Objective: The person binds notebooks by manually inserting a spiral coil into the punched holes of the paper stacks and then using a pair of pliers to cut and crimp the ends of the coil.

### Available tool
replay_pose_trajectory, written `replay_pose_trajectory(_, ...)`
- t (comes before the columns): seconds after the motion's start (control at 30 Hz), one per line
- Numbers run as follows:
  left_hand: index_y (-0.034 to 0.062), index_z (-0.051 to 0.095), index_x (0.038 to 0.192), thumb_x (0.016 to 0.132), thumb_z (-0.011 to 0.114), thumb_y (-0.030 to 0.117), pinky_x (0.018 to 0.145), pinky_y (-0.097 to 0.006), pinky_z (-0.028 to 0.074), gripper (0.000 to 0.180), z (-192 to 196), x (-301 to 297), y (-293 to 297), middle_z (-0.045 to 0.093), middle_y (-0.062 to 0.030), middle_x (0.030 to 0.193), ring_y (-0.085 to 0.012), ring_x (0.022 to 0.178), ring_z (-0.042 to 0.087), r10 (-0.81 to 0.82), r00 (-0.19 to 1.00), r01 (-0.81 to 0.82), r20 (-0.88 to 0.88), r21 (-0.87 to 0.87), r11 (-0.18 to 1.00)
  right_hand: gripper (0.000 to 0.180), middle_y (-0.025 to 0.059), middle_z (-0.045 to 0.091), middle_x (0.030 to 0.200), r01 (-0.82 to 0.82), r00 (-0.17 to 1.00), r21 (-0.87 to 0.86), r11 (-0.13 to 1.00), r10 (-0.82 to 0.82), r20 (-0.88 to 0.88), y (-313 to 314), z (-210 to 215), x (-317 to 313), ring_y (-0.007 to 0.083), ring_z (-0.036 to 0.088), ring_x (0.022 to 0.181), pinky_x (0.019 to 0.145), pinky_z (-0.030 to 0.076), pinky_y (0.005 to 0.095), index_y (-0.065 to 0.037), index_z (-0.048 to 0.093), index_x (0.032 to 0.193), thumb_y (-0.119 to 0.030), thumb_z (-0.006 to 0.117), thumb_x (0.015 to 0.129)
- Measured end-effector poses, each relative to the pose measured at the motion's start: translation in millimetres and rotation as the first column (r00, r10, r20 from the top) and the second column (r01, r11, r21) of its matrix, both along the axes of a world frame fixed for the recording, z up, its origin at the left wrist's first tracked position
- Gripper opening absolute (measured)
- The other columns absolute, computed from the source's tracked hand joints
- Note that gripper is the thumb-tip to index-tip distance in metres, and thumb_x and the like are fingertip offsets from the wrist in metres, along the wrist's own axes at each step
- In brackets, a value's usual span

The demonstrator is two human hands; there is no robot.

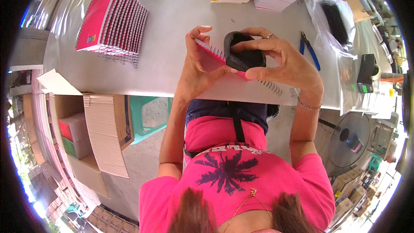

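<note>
1. Left hand (196, 67) is closed on the pink spiral notebook (210, 60), thumb across its cover, above the tabletop (172, 13) centre.
2. Right hand (280, 60) curls around the black coil (243, 51) at the notebook's 3 o'clock; best to keep coil and punched edge aligned.
3. Blue pliers (309, 49) lie further right.

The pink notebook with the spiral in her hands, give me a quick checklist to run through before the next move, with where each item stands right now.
1. Left hand holds the pink notebook by its edge: ok.
2. Right hand grips the black coil piece against the notebook: ok.
3. Coil seated in every punched hole: cannot tell, fingers cover the binding edge.
4. Blue-handled pliers lie on the table near the right hand: ok.
5. Stack of bound pink notebooks sits apart from the hands: ok.
6. Loose spiral lies at the table's near edge, under the right hand: not ok, it could drop.
</note>
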State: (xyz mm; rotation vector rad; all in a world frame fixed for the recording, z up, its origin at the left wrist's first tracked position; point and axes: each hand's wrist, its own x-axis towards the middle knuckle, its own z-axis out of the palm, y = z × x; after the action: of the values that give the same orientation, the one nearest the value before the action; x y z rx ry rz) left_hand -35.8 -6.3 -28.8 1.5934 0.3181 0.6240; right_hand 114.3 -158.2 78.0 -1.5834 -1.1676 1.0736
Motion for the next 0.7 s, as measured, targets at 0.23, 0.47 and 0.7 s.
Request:
replay_pose_trajectory(0.23,0.0105,0.034,0.134,0.055,0.093,0.014,0.1,-0.034,0.036,0.1,0,-2,6,0.041,-0.0082,0.116,-0.0222,0.109,0.043,-0.056,0.998,0.055,0.016,0.032,0.998,0.049,0.0153,0.049,0.138,-0.185,0.946,0.079,0.98,0.156,0.285,-2,18,-4,0.0269,0.046,0.129,0.109,0.033,0.0357,0.001,0.066,0.118,-0.021,0.08,0.076)
replay_pose_trajectory(0.47,0.0095,0.033,0.135,0.056,0.094,0.018,0.1,-0.034,0.036,0.1,2,-2,-1,0.04,-0.0072,0.118,-0.0219,0.109,0.042,-0.062,0.996,0.067,0.071,-0.058,0.996,0.051,0.012,0.05,0.138,-0.035,0.989,0.07,0.997,0.045,-0.141,1,-13,5,0.0237,0.046,0.128,0.108,0.035,0.0336,0.002,0.064,0.122,-0.012,0.079,0.075)
replay_pose_trajectory(0.7,0.0101,0.033,0.134,0.057,0.094,0.018,0.102,-0.035,0.037,0.099,0,2,-3,0.04,-0.0071,0.119,-0.0227,0.111,0.043,-0.05,0.999,0.05,0.019,-0.006,0.999,0.045,0.0117,0.05,0.137,0.019,0.998,0.078,0.997,-0.023,0.053,3,-20,4,0.0224,0.045,0.129,0.108,0.034,0.0328,0.002,0.065,0.121,-0.004,0.074,0.078)
